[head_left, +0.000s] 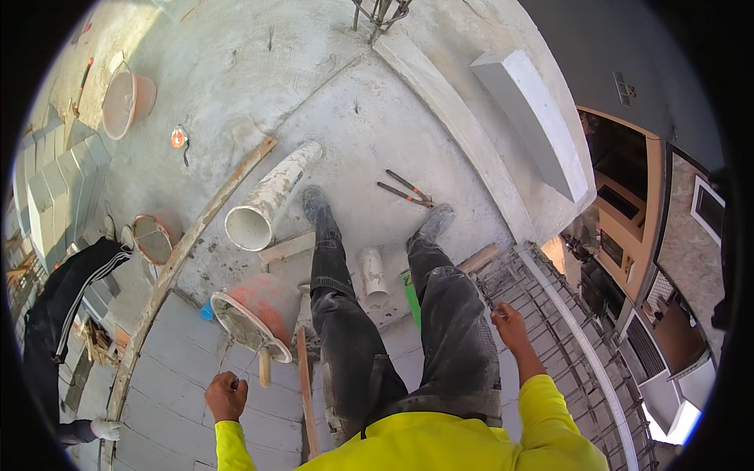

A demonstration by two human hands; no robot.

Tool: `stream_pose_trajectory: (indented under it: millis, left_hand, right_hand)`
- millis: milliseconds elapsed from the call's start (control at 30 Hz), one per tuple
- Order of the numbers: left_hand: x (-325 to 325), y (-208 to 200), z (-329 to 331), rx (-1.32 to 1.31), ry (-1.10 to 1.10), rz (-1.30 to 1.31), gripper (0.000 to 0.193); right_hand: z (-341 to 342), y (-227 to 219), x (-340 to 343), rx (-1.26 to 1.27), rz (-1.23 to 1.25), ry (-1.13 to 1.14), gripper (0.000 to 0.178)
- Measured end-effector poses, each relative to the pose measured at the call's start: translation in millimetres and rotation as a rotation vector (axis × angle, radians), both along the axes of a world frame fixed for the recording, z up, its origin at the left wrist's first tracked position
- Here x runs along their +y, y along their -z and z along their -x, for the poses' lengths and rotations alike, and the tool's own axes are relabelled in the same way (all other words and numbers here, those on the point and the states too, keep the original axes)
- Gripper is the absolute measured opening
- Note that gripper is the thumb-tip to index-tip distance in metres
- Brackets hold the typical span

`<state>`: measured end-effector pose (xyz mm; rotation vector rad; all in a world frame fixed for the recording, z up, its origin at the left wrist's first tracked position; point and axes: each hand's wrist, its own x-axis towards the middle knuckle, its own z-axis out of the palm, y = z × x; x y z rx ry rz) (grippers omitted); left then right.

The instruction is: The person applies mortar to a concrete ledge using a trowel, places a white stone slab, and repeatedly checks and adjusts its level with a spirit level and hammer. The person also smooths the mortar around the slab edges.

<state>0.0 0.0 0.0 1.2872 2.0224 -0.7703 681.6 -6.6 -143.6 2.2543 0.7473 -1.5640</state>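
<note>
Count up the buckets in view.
3: the near bucket by your left hand, another bucket beside the co-worker's shoes, and a third bucket at upper left. Others may be hidden.

Palm of right hand (510, 325) hidden, co-worker (67, 298) cut off at left, steel rods (382, 16) cropped at top

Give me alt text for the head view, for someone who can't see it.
A person's left hand is near a smeared reddish bucket, the right hand near steel rebar. A white pipe and long-handled cutter lie ahead on concrete.
</note>
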Motion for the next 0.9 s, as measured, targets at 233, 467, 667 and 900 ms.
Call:
stream_pose_trajectory:
  millis: [233, 467, 667, 900]
  left_hand:
    - [86.5, -135.3, -154.4, -0.280, -0.112, -0.038, 0.023]
    - [155.4, -166.9, -271.0, -0.555, -0.336, -0.071, 0.025]
    - [217.4, -64.5, -312.0, -0.822, -0.581, -0.125, 0.022]
    - [306.4, 154.5, -384.0, -0.853, -0.659, -0.049, 0.022]
  right_hand:
    - [-18.8, 38.6, 41.3, 0.106, -0.293, 0.093, 0.044]
    - [-16.6, 29.9, 30.9, 0.223, -0.450, 0.538, 0.042]
    - [14.5, 0.7, 17.0, 0.183, -0.570, 0.914, 0.040]
    - [85.7, 30.9, 87.8, 0.040, -0.879, 0.432, 0.040]
